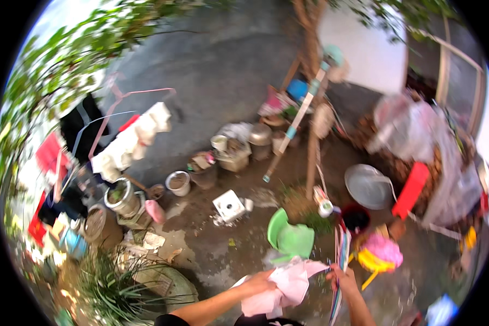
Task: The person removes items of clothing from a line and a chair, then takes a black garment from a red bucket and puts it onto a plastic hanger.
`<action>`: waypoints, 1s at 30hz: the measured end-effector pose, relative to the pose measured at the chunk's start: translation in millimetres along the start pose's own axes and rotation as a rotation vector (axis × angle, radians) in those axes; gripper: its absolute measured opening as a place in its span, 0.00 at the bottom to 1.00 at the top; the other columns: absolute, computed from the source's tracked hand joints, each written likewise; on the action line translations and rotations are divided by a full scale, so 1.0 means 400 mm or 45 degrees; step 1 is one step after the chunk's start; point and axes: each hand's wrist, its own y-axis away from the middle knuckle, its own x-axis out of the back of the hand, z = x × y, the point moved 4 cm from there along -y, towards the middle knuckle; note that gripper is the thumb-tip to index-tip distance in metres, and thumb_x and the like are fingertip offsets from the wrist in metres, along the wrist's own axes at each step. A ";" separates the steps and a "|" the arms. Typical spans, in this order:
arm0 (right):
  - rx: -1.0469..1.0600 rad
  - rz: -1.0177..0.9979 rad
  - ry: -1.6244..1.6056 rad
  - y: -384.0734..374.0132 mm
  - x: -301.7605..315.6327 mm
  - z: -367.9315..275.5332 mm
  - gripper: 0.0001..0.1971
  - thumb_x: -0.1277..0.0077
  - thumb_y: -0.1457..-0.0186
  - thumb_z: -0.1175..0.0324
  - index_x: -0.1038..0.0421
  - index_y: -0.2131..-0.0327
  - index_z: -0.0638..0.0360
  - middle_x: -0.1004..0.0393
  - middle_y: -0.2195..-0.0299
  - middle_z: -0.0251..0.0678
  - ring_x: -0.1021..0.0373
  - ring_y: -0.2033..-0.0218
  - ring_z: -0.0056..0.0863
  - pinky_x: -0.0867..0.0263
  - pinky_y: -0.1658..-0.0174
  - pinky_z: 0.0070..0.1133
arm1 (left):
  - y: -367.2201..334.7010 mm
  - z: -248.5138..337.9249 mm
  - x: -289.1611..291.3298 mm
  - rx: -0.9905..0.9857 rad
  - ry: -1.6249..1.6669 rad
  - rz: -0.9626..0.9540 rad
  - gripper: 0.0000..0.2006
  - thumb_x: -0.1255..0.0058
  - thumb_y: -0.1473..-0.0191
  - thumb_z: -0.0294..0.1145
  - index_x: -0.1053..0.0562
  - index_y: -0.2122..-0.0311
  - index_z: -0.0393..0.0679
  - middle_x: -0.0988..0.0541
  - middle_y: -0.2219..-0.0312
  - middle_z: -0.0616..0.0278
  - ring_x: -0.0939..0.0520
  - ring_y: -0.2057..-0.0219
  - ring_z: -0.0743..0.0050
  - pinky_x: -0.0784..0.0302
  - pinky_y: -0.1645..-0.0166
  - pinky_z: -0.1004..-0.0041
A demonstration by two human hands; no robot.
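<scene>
Near the bottom middle, a pale pink cloth [288, 285] hangs loosely in folds. My left hand [261, 283] is closed on its left side. The cloth's right corner stretches to the fingertips of my right hand [343, 280]. That hand is closed around a narrow multicoloured striped strap [340, 247], which runs upright past it. Motion blur hides whether the right fingers also pinch the cloth corner. Just beyond the cloth is a light green plastic basin or seat [292, 236] on the ground.
White laundry [133, 141] and hangers [119, 98] are at the left. Plant pots [178, 183] line the wall. A pole [296, 122] leans by a tree trunk [311, 32]. A metal basin [369, 186], a yellow-and-pink stool [377, 254] and plastic-covered piles [413, 130] stand right.
</scene>
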 end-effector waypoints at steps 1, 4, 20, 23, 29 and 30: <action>-0.011 0.005 -0.054 -0.023 0.004 -0.003 0.14 0.56 0.44 0.61 0.36 0.63 0.63 0.30 0.80 0.39 0.39 0.90 0.20 0.42 0.87 0.18 | 0.006 0.022 0.021 0.000 0.131 0.030 0.32 0.48 0.57 0.31 0.42 0.44 0.43 0.32 0.52 0.57 0.32 0.51 0.70 0.38 0.46 0.71; -0.099 -0.099 -0.123 -0.101 -0.043 -0.011 0.12 0.57 0.45 0.64 0.36 0.63 0.64 0.31 0.81 0.40 0.39 0.89 0.22 0.41 0.87 0.20 | 0.084 0.091 0.048 0.033 0.556 0.097 0.35 0.47 0.57 0.31 0.46 0.42 0.42 0.33 0.51 0.57 0.32 0.52 0.72 0.38 0.47 0.72; 0.091 -0.735 -0.031 -0.205 -0.482 -0.106 0.20 0.50 0.52 0.71 0.39 0.54 0.69 0.29 0.65 0.44 0.32 0.80 0.26 0.33 0.77 0.21 | 0.248 0.147 0.184 -0.261 0.346 0.419 0.31 0.51 0.56 0.29 0.42 0.43 0.42 0.33 0.50 0.58 0.33 0.50 0.72 0.40 0.46 0.72; 0.030 -1.140 -0.220 -0.140 -0.616 -0.116 0.32 0.45 0.56 0.72 0.46 0.48 0.70 0.39 0.49 0.45 0.37 0.51 0.30 0.37 0.53 0.21 | 0.262 0.126 0.177 -0.336 0.573 0.592 0.29 0.52 0.54 0.28 0.42 0.44 0.43 0.33 0.51 0.59 0.33 0.51 0.72 0.38 0.47 0.72; -0.085 -1.204 0.235 -0.107 -0.644 -0.120 0.09 0.45 0.52 0.67 0.31 0.69 0.60 0.33 0.83 0.23 0.42 0.88 0.10 0.50 0.87 0.10 | 0.287 0.129 0.203 -0.262 0.655 0.633 0.27 0.50 0.54 0.29 0.40 0.46 0.43 0.29 0.56 0.62 0.30 0.54 0.74 0.35 0.50 0.74; -0.082 -1.246 0.296 -0.095 -0.663 -0.116 0.08 0.45 0.52 0.67 0.31 0.70 0.59 0.34 0.83 0.23 0.42 0.87 0.10 0.50 0.86 0.10 | 0.311 0.118 0.206 -0.292 0.551 0.634 0.27 0.49 0.53 0.27 0.40 0.46 0.41 0.29 0.56 0.62 0.30 0.54 0.75 0.35 0.50 0.74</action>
